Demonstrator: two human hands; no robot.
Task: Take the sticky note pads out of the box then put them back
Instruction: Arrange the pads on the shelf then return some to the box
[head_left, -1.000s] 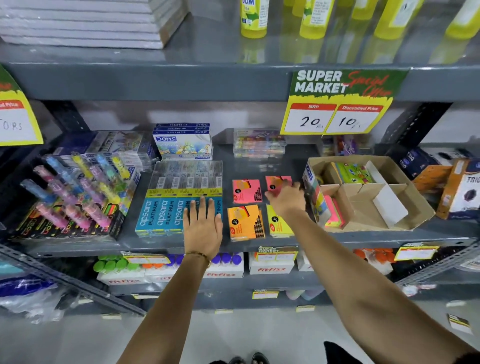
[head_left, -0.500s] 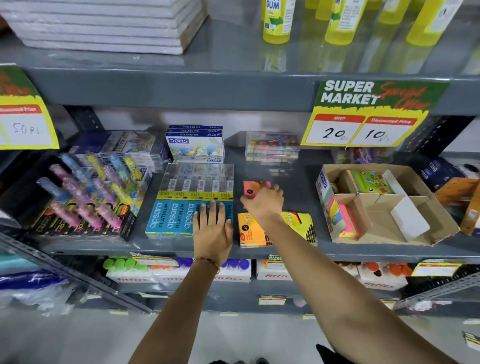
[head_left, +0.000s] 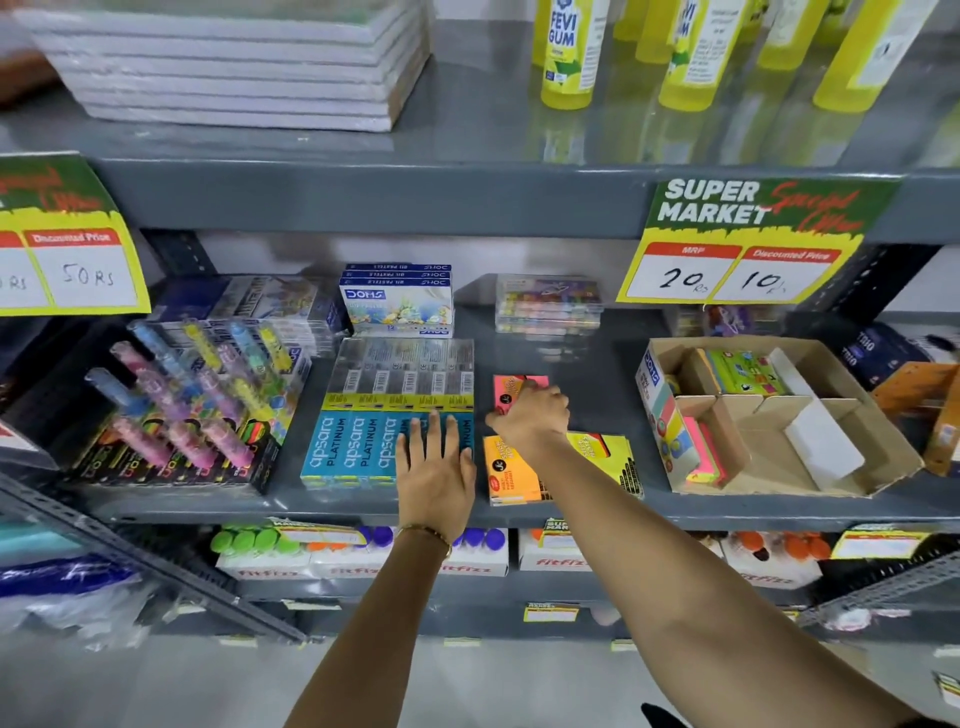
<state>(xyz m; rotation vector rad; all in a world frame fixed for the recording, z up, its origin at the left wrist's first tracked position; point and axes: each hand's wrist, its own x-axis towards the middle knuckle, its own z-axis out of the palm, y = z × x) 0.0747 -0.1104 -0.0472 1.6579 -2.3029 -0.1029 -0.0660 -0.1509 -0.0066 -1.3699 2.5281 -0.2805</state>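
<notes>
On the grey middle shelf (head_left: 597, 358), a pink sticky note pad (head_left: 511, 387) lies behind an orange pad (head_left: 506, 470) and a yellow pad (head_left: 610, 457). My right hand (head_left: 532, 418) rests on the pink pad's near edge with its fingers curled around it; whether a second pink pad sits under it is hidden. My left hand (head_left: 436, 467) lies flat and open on the blue pencil boxes (head_left: 358, 447). The open cardboard box (head_left: 841, 395) stands to the right, with pink pads (head_left: 701, 452) upright in its front left compartment and a green pack (head_left: 737, 371) at its back.
A highlighter display (head_left: 182, 415) fills the shelf's left end. Crayon boxes (head_left: 397, 306) and a clear case (head_left: 548, 306) stand at the back. Orange and dark boxes (head_left: 914, 384) crowd the right of the cardboard box. Price signs hang from the upper shelf's edge.
My right hand has moved left from the right-hand pink pad to the left-hand one, and only one pink patch now shows. The yellow pad is uncovered. My left hand has not moved.
</notes>
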